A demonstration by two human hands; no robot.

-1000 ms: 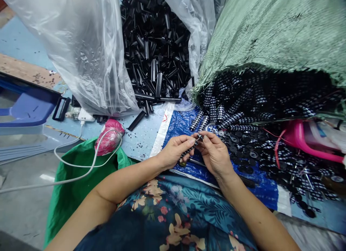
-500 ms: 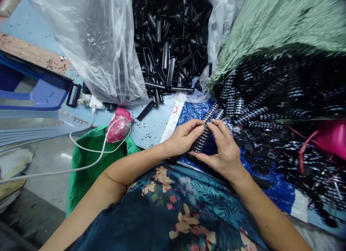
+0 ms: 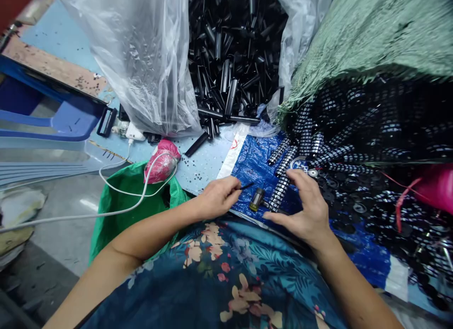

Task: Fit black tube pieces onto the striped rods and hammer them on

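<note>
My left hand (image 3: 220,195) has its fingers closed on a thin dark rod (image 3: 247,185), whose free end juts towards 2 o'clock. My right hand (image 3: 307,208) is spread wide, thumb and forefinger arched around a black roller (image 3: 279,193) with a silvery checked pattern. The fingertip is at its far end and the thumb near the other; I cannot tell whether they grip it. The roller slants towards 1 o'clock, between my hands.

At 9 o'clock from it, just beside, lies a tool handle (image 3: 257,199) with a yellowish end. Under these is a blue sheet (image 3: 256,154). At 11 o'clock from my right hand lie 2 more checked rollers (image 3: 279,151), side by side.

Farther out, at 1 o'clock, a heap of such rollers (image 3: 354,119) fills the mouth of a green woven sack (image 3: 378,41). Scattered black discs (image 3: 329,197) lie at 2 to 3 o'clock. At 12 o'clock from my left hand, black pieces (image 3: 231,60) are piled beside a clear plastic bag (image 3: 152,64) on the light blue counter (image 3: 198,171). At 10 o'clock sits a pink bundle (image 3: 162,160), crossed by a white cable (image 3: 143,197); a green bag (image 3: 116,197) hangs open at 9 o'clock.
</note>
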